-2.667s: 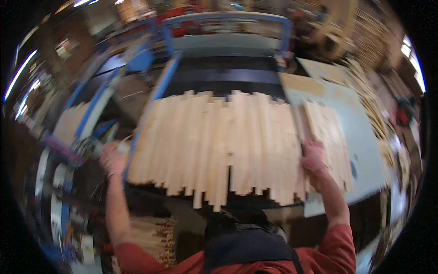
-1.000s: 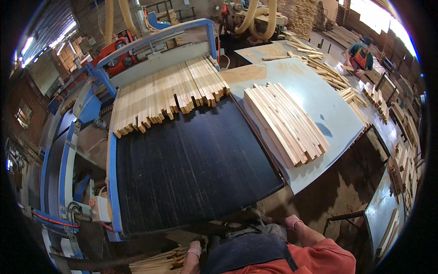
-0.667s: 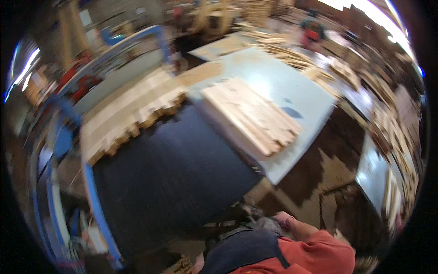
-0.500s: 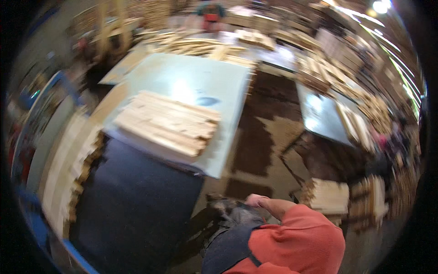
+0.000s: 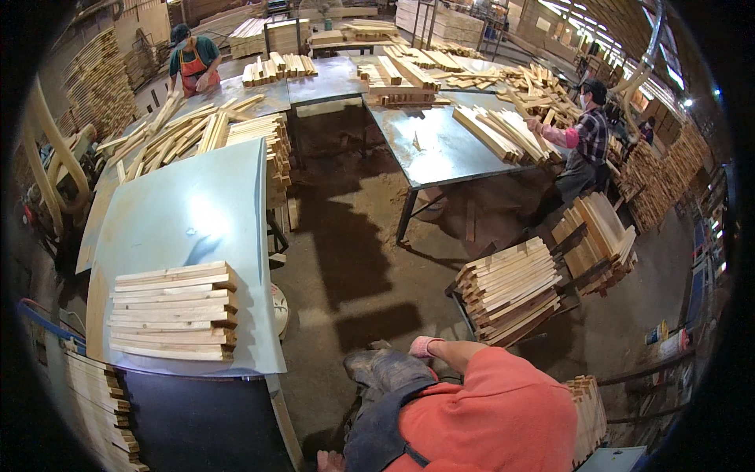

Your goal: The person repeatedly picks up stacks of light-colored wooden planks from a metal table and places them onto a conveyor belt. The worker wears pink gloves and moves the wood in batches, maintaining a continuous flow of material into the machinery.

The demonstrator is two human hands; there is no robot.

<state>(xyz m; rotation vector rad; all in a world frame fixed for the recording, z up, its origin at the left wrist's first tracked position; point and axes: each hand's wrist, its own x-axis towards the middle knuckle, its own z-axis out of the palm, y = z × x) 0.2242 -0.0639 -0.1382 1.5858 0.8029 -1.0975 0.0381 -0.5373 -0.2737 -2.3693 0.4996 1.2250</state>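
My right hand (image 5: 425,346), in a pale pink glove, is held out beside my dark apron, above the floor. Its fingers look curled, and nothing shows in them. Only part of my left hand (image 5: 330,460) appears at the lower edge, beside the dark panel (image 5: 200,417); its fingers are too cut off to read. To my left, a neat stack of wooden strips (image 5: 173,315) lies on a pale blue-grey metal tabletop (image 5: 212,173). More strips (image 5: 94,409) are piled beside the dark panel.
Stacks of strips stand on the floor at right (image 5: 511,287). A second metal table (image 5: 429,149) carries boards, with a co-worker (image 5: 590,134) in a plaid shirt beside it. Another co-worker (image 5: 194,67) in a red apron stands at the far left table. A round white container (image 5: 280,311) sits beside the near table.
My view has swung right, so the near table and its stack now sit farther left. Both co-workers now show plainly. My left hand has come into the lower edge.
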